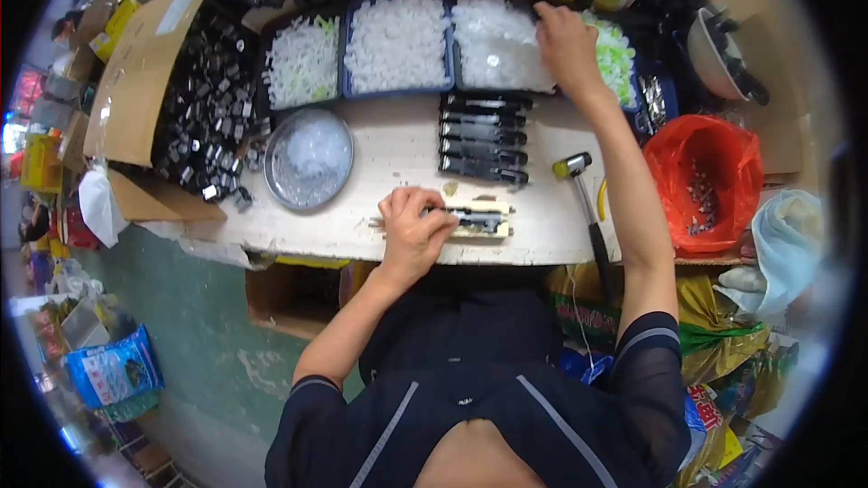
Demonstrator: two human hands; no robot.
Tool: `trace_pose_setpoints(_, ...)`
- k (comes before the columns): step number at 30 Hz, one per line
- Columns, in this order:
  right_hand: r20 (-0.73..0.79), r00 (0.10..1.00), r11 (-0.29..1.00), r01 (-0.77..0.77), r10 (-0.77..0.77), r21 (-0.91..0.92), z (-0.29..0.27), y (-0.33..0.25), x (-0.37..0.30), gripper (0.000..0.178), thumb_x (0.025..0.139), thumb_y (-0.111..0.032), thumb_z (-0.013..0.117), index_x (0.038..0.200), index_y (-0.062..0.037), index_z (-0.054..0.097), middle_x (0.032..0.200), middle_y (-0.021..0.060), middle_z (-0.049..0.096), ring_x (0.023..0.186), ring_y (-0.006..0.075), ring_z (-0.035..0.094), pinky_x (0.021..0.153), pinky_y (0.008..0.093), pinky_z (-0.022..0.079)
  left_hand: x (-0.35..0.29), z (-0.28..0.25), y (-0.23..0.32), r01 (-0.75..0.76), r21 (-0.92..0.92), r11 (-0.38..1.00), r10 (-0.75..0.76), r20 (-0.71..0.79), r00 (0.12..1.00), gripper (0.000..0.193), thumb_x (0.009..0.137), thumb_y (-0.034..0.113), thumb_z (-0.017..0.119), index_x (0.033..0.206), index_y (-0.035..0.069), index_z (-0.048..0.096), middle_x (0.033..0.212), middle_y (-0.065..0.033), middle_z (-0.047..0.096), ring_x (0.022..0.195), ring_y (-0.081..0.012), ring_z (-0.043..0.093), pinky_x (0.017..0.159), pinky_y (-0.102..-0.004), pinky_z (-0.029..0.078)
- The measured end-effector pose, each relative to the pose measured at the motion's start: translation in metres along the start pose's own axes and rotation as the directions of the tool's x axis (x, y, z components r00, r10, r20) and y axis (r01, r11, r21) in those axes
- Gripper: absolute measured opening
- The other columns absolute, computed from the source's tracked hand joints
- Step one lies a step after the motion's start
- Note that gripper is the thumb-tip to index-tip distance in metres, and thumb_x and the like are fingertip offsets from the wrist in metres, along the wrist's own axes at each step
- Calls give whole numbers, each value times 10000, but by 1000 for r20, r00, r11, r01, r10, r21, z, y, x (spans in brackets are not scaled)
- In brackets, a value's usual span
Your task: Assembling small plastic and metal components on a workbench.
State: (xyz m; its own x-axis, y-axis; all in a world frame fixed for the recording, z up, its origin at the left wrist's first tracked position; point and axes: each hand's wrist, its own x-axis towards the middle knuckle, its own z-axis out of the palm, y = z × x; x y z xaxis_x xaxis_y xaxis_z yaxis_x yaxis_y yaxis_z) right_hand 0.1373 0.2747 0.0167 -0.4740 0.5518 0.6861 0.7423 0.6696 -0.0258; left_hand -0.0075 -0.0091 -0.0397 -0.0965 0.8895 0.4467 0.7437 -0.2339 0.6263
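Observation:
At the table's front edge my left hand (416,228) is closed, its thumb and fingers pinched at the left end of a black plastic part (477,217). That part lies in a cream-coloured block-like fixture (503,208). What the fingertips grip is hidden. My right arm stretches far forward, and my right hand (570,47) is over the border between a tray of small clear pieces (493,45) and a tray of pale green and white pieces (615,56). Its fingers bend down and their tips are hidden. Several black clamp-like parts (484,137) are stacked in a column between the hands.
Two more trays, of white pieces (398,41) and of white and green pieces (303,59), stand at the back. A round metal dish (309,163), a heap of black parts (208,108), a hammer (586,203), a red bag (665,163) and a white bowl (710,63) surround the workspace.

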Motion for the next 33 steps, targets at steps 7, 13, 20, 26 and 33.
trace_pose_setpoints(7,900,436,-97,-895,27,436,-71,-74,-42,283,949,-194,430,1185,-41,465,735,35,548,421,61,441,340,195,318,3,-11,-7,124,-199,972,-135,-43,990,195,670,134,729,846,83,665,937,-37,563,948,-214,469,816,-331,323)
trace_pose_setpoints(13,800,559,394,-700,-217,596,-87,-115,-88,422,864,-317,604,1202,-87,500,815,20,527,661,80,483,547,223,417,-9,-31,-15,215,-255,943,-251,-120,961,262,647,71,739,900,70,670,937,-51,575,913,-229,485,808,-335,367)
trace_pose_setpoints(20,655,712,800,-227,-253,556,-101,-137,-100,432,800,-355,646,1124,-94,528,904,128,542,794,325,588,674,408,474,-25,-44,-20,239,-329,914,-283,-91,955,284,687,-12,704,962,44,658,1014,-90,518,951,-200,482,690,-242,582)
trace_pose_setpoints(26,495,809,910,114,-318,399,-88,-156,-119,362,734,-294,678,1017,-99,564,910,69,484,930,225,445,759,357,317,-25,-42,-23,215,-212,953,-232,-60,971,365,660,40,728,1016,66,651,1029,-71,544,970,-233,472,799,-316,457)
trace_pose_setpoints(33,493,815,928,137,-304,347,-81,-163,-129,370,723,-293,688,994,-67,578,952,81,497,945,232,445,772,398,320,-11,-37,-26,49,-116,992,-50,-9,999,353,656,77,741,998,67,656,1000,-55,601,968,-238,490,825,-339,417)
